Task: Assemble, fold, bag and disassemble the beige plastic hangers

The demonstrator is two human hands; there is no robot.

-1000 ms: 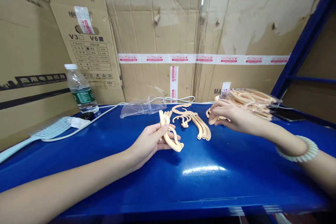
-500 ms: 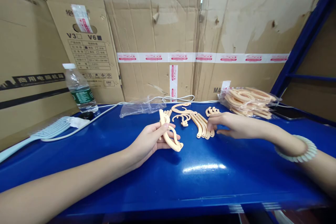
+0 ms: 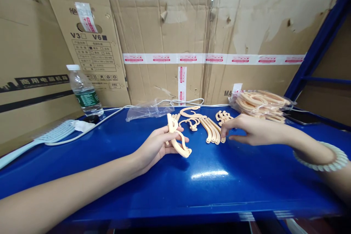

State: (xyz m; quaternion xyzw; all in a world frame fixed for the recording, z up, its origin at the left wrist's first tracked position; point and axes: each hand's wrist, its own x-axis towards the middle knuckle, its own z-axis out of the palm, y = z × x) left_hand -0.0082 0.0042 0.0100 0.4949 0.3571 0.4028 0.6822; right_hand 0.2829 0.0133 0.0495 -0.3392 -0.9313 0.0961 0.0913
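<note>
My left hand (image 3: 159, 142) is closed around a cream plastic hanger piece (image 3: 182, 149), curved and with a loop, tilted above the table. Beside my right hand (image 3: 246, 131), several long cream hanger arms (image 3: 210, 131) lie side by side. Its bent fingers are on the end of the rightmost hanger arm (image 3: 223, 140), partly covering it. Small cream hooks (image 3: 223, 116) lie just behind these fingers. More curved cream pieces (image 3: 189, 111) rest at the middle back, some partly hidden by my left hand.
A clear bag of cream pieces (image 3: 260, 104) lies at the back right, near a dark phone (image 3: 303, 117). Crumpled clear plastic (image 3: 149, 111), a white cable (image 3: 115, 113), a water bottle (image 3: 87, 95) and a pale blue hairbrush (image 3: 56, 131) are on the blue table (image 3: 175, 190). Cardboard (image 3: 164, 33) stands behind.
My right hand has moved slightly right, and the rightmost hanger arm now lies a little apart from its neighbours. My left hand holds its piece almost unmoved, with the thumb shifted lower.
</note>
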